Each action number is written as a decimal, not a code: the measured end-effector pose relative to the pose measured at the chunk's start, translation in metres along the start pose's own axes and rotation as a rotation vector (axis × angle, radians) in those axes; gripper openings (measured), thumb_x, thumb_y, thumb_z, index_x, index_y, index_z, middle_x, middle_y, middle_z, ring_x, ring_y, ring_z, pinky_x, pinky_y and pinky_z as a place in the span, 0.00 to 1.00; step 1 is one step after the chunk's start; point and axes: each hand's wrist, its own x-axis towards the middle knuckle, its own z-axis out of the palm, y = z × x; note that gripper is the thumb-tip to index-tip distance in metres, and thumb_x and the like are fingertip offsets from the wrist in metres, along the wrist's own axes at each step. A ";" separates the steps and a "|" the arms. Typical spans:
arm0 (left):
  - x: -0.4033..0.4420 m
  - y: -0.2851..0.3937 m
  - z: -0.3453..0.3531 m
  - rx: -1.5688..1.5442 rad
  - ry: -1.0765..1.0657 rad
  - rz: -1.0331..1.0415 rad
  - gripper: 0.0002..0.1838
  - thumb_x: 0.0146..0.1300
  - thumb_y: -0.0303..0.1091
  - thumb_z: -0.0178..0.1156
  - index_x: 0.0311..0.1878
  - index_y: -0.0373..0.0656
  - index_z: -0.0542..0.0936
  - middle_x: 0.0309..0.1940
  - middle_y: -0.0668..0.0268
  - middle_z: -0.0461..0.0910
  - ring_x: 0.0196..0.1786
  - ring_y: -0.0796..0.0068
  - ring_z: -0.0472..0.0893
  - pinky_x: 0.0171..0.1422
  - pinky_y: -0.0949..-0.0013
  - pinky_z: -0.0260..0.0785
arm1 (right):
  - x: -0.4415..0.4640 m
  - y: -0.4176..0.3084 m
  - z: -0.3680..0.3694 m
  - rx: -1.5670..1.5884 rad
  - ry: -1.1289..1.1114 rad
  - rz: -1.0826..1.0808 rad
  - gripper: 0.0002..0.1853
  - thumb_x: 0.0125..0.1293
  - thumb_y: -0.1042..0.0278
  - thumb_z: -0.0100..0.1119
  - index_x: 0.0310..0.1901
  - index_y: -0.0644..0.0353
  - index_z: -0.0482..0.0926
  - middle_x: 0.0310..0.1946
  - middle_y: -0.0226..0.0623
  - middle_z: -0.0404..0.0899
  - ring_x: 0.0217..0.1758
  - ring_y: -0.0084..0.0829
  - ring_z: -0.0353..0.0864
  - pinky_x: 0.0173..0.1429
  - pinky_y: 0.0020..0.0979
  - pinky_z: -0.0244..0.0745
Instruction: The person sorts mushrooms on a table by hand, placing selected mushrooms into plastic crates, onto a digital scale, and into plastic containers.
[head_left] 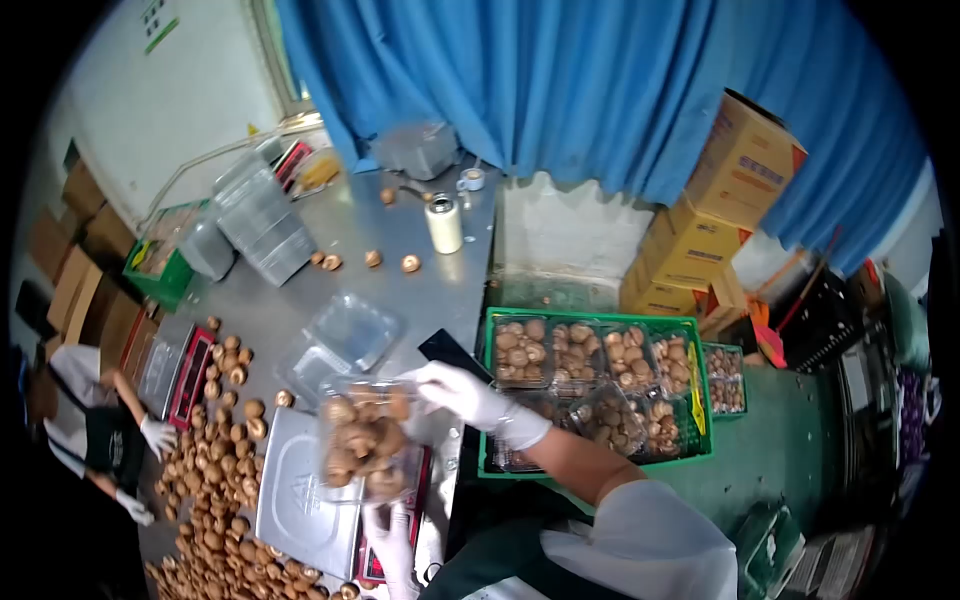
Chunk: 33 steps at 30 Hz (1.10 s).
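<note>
A clear plastic box of brown mushrooms (368, 440) is held above the steel scale (305, 500). My right hand (460, 395), in a white glove, grips the box at its upper right corner. Lower down, my left hand (392, 540), also gloved, holds the box's near edge, with its fingers partly hidden below it. Empty clear containers (350, 333) lie on the table just beyond the box. A dark flat object (452, 355) is beside my right hand. Loose mushrooms (215, 470) are heaped left of the scale.
A green crate (598, 465) of packed mushroom boxes stands to the right of the steel table (440, 300). A white bottle (443, 224) and stacked clear containers (262, 225) are farther back. At left, a co-worker's gloved hands (158, 436) are near another scale (188, 378). Cardboard boxes (740, 165) stand by the curtain.
</note>
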 end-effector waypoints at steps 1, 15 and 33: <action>0.001 0.000 0.006 -0.017 -0.140 -0.029 0.15 0.63 0.18 0.55 0.52 0.38 0.72 0.51 0.60 0.77 0.49 0.75 0.77 0.57 0.72 0.68 | -0.011 -0.029 -0.019 -0.109 0.077 0.197 0.09 0.73 0.67 0.46 0.48 0.62 0.71 0.61 0.40 0.71 0.51 0.26 0.76 0.50 0.30 0.79; -0.015 0.006 -0.006 -0.119 -0.134 -0.179 0.18 0.73 0.34 0.48 0.61 0.35 0.69 0.55 0.54 0.76 0.54 0.69 0.76 0.66 0.66 0.64 | -0.326 -0.037 -0.310 -0.907 0.873 0.231 0.08 0.64 0.77 0.56 0.28 0.58 0.70 0.23 0.23 0.69 0.28 0.18 0.66 0.36 0.23 0.68; -0.118 -0.036 -0.049 -0.297 0.342 -0.157 0.19 0.73 0.37 0.49 0.63 0.40 0.70 0.53 0.62 0.78 0.58 0.74 0.75 0.65 0.71 0.65 | 0.111 0.100 -0.065 -0.733 0.104 -0.172 0.15 0.62 0.79 0.53 0.51 0.65 0.75 0.45 0.42 0.80 0.46 0.35 0.81 0.54 0.33 0.75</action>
